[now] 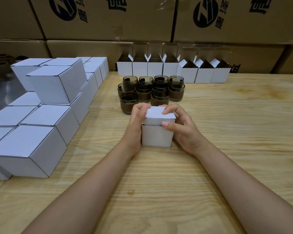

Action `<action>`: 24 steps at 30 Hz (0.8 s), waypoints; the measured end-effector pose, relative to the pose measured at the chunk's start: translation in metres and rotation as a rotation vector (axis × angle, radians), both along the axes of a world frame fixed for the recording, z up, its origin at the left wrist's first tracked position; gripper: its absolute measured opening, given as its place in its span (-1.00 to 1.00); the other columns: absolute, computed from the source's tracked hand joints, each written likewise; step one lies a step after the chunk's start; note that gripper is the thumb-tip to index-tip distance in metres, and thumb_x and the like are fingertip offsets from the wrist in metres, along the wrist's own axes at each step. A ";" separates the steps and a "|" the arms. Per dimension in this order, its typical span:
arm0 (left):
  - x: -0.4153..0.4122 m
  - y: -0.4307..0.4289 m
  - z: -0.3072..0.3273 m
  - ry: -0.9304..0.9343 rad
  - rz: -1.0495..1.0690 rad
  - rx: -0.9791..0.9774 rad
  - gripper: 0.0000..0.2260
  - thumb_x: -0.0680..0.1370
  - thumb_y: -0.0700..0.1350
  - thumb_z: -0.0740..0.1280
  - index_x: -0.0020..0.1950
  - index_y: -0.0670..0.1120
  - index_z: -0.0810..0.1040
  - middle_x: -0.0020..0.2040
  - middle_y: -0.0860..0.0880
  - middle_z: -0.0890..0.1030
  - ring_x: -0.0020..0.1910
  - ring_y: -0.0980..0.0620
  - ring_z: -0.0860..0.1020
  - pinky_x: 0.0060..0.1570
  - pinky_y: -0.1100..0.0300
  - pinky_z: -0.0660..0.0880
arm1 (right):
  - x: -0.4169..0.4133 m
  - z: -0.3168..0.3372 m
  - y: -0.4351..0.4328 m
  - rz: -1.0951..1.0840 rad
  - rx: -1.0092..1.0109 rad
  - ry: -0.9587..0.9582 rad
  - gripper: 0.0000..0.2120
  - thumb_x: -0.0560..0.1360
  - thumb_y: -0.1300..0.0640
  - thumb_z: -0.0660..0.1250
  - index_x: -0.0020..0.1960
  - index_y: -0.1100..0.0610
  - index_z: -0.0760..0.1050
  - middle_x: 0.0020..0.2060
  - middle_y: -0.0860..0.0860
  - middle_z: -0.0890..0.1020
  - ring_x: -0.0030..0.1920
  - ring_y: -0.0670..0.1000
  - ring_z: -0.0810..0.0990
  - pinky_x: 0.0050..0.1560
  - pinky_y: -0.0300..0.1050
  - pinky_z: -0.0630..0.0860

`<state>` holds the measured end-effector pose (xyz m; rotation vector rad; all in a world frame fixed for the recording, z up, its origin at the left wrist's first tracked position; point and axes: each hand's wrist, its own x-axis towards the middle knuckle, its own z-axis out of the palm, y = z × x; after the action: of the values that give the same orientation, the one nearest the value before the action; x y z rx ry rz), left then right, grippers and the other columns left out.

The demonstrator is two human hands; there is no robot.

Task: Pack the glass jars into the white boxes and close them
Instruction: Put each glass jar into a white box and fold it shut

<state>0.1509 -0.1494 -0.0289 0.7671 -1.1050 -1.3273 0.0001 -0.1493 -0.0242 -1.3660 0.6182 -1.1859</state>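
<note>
White box (157,134) sits in the middle of the wooden table (227,132), close to the person, with both hands on it. The left hand (136,125) hugs the left side, and its fingers curl over the top back edge. The right hand (181,129) pinches the lid (159,114): one finger lies on top and the thumb pushes on the front flap. The lid is almost down, but a thin dark gap shows under the front flap. I cannot see inside, so I cannot tell if a jar is in there.

I think this is the closing step for this one box. The next move probably needs the front flap tucked in all the way, with the left hand keeping the box from sliding.

Just behind the box stand the glass jars (143,93), dark with brown bands, bunched close together. Behind them is a row of open boxes (172,70) with their flaps up. Lots of closed boxes (46,115) are piled on the left. So many jars wait and the job looks far from done.

Big brown cartons (108,19) make a wall at the back. They carry a round black logo (205,13) and black Chinese writing that I cannot read. The white boxes have no writing.
</note>
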 end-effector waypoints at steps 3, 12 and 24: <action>-0.001 0.003 -0.003 -0.009 -0.024 -0.115 -0.55 0.30 0.07 0.39 0.08 -0.05 0.36 -0.01 0.06 0.68 -0.04 0.07 0.63 -0.12 0.15 0.56 | -0.002 -0.001 -0.001 0.024 0.013 -0.002 -0.79 0.34 0.30 0.29 -0.05 0.15 0.40 0.17 0.12 0.40 0.13 0.10 0.44 0.06 0.00 0.44; 0.000 0.001 -0.003 -0.057 0.024 0.004 -0.63 0.23 -0.16 0.31 0.02 0.05 0.41 -0.02 0.03 0.48 -0.06 0.03 0.51 -0.11 0.15 0.46 | -0.005 -0.006 -0.007 0.094 0.069 0.009 -0.90 0.40 0.23 0.23 -0.12 0.14 0.48 0.12 0.10 0.45 0.07 0.08 0.46 -0.01 -0.07 0.41; 0.008 0.025 0.007 -1.340 0.704 -1.122 -0.75 0.54 0.04 0.31 -0.11 -0.10 0.66 -0.18 -0.02 0.61 -0.16 -0.04 0.61 0.27 -0.08 0.31 | -0.008 -0.007 -0.011 0.097 0.078 -0.008 -0.62 0.47 0.17 0.23 0.28 0.03 0.36 0.08 -0.05 0.57 0.08 -0.06 0.56 0.07 -0.19 0.50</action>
<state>0.1588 -0.1241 -0.0218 0.9652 -1.9974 0.6555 -0.0075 -0.1600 -0.0310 -1.3101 0.5803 -1.0785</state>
